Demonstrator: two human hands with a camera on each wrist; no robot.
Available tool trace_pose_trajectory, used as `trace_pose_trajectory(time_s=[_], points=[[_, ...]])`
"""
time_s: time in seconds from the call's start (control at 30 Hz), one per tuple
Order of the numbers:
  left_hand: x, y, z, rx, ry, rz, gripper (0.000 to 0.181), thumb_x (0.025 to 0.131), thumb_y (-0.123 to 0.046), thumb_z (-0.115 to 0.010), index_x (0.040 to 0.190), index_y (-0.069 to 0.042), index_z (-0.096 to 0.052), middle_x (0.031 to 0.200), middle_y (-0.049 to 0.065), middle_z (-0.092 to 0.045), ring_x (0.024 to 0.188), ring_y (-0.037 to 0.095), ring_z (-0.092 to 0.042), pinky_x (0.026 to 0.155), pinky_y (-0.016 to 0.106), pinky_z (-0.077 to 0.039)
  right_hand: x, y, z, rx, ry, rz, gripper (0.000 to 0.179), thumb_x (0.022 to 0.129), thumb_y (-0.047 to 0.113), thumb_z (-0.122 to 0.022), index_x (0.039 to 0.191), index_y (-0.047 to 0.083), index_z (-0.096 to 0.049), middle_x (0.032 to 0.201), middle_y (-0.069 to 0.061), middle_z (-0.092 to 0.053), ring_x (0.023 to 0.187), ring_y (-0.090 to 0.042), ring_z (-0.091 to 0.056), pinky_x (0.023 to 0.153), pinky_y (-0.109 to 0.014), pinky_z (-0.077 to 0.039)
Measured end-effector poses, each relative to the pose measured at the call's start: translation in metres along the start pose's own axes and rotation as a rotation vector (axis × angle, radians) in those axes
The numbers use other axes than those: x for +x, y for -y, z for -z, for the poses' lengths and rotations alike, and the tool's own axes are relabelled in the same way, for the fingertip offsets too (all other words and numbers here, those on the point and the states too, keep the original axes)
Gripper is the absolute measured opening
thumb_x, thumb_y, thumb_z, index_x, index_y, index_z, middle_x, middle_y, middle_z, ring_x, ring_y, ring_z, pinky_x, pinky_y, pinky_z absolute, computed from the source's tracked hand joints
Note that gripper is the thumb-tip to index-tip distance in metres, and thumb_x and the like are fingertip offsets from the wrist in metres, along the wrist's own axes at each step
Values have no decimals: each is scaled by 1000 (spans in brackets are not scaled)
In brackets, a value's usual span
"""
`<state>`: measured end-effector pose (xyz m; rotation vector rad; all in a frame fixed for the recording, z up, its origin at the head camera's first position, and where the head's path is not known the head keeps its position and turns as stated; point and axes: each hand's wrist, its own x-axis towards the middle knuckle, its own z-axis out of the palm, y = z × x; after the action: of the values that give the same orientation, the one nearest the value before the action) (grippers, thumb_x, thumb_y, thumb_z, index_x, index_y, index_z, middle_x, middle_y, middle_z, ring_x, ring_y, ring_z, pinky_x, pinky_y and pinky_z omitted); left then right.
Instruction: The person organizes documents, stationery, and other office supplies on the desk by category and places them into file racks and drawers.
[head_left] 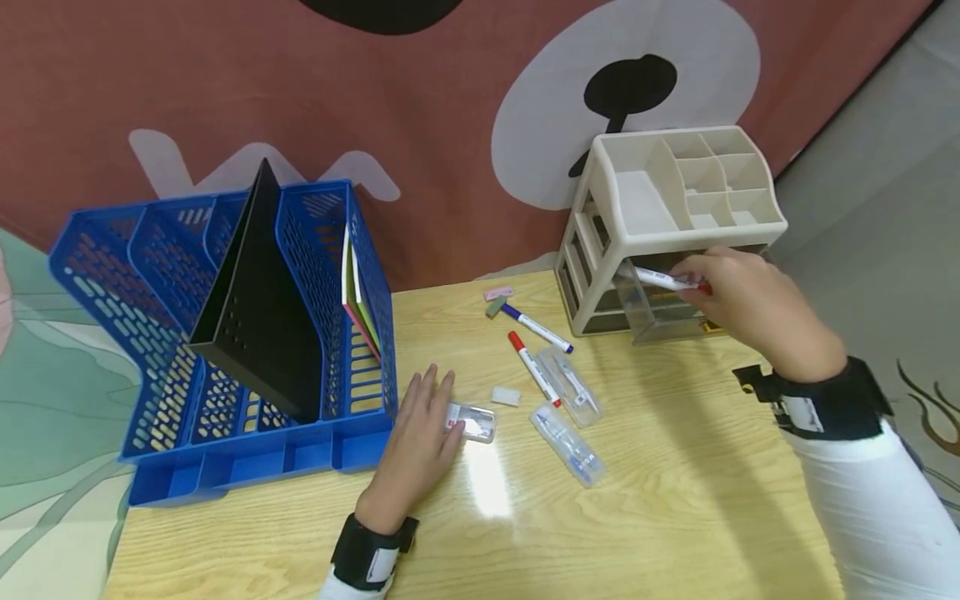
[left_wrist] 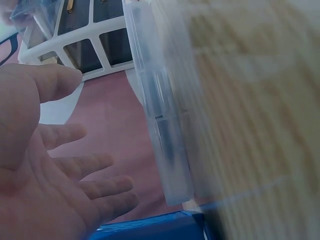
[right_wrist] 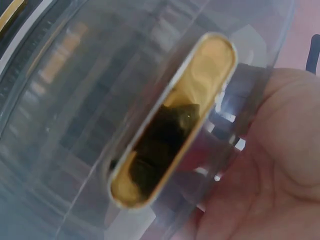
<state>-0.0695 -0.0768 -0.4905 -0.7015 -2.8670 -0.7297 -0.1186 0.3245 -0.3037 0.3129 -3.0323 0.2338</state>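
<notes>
In the head view my right hand [head_left: 738, 296] pinches a white marker with a red end [head_left: 660, 279] over the pulled-out clear drawer [head_left: 647, 321] of a cream desk organizer [head_left: 611, 250]. The right wrist view shows the drawer's gold-coloured handle [right_wrist: 207, 65], with the right hand [right_wrist: 275, 165] beyond the clear plastic. Fingers extended, my left hand [head_left: 415, 437] lies low over the table, its thumb at a small clear case [head_left: 477, 423]. Its fingers are spread in the left wrist view, beside an upright-looking clear plastic wall [left_wrist: 162, 120].
A blue file rack [head_left: 360, 446] holding a black folder [head_left: 262, 325] stands left. Mid-table lie a blue-capped marker [head_left: 538, 327], a red-capped marker [head_left: 533, 367], two long clear cases [head_left: 567, 446], a white eraser [head_left: 506, 396] and a pink eraser [head_left: 498, 293].
</notes>
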Motion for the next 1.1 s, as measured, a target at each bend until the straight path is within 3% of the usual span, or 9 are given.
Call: trace_pose_trajectory(time_s=[0.13, 0.37, 0.53, 0.8, 1.1], points=[[-1, 1, 2, -9, -16, -6, 66, 94, -28, -60, 151, -10, -33, 156, 22, -31, 143, 40, -23, 112, 60, -31, 4, 2, -4, 27, -20, 7, 18, 84, 5, -71, 102, 2, -70, 88, -17, -70, 77, -31, -63, 62, -52, -51], [-8, 5, 6, -5, -53, -121, 61, 91, -23, -63, 145, -4, -42, 151, 24, -39, 138, 42, -33, 109, 60, -36, 12, 4, -7, 76, 13, 41, 21, 85, 7, -70, 103, -4, -69, 84, -19, -73, 77, -33, -68, 65, -52, -54], [-12, 6, 9, 20, -32, -131, 61, 90, -22, -65, 144, -5, -44, 151, 23, -39, 138, 40, -34, 108, 59, -37, 17, 4, -8, 109, 79, 25, 24, 87, 12, -70, 104, -5, -69, 81, -16, -74, 73, -28, -69, 64, -49, -54], [-17, 9, 11, 48, -16, -149, 61, 90, -26, -65, 144, -6, -44, 151, 22, -41, 138, 40, -34, 108, 58, -38, 27, 5, -8, 136, 124, 29, 24, 84, 11, -72, 100, -6, -70, 85, -20, -74, 79, -32, -69, 68, -51, -55], [-28, 16, 14, 36, 68, -214, 77, 90, -46, -61, 152, -12, -32, 158, 20, -29, 145, 38, -20, 112, 59, -31, 32, 10, -10, 194, 177, 17, 28, 82, 7, -72, 104, -9, -66, 92, -26, -72, 84, -36, -69, 67, -51, -57]])
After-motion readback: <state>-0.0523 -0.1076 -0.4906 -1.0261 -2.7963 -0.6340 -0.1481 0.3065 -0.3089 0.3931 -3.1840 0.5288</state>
